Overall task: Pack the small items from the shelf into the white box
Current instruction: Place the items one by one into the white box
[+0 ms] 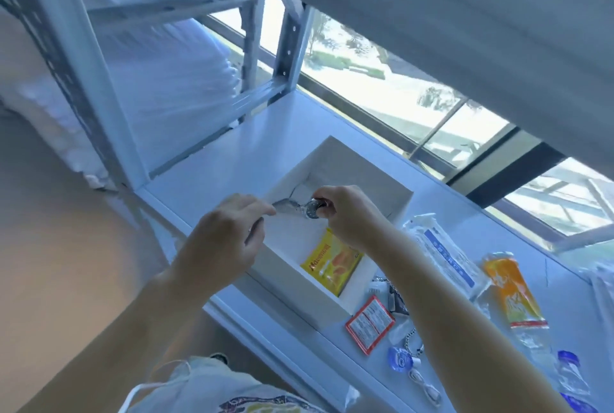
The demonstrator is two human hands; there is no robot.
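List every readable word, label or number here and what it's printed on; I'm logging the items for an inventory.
Yellow packet in the white box: red brand word, too blurred to read.
Red-edged sachet: fine print, too small.
Clear pouch: blue label, unreadable.
Orange packet: lettering blurred.
Round metal item held by the right hand: marks unreadable.

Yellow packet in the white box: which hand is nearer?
Right. The right hand hangs just above the yellow packet, holding a small round metal item. The left hand sits farther off, over the white box at its left wall.
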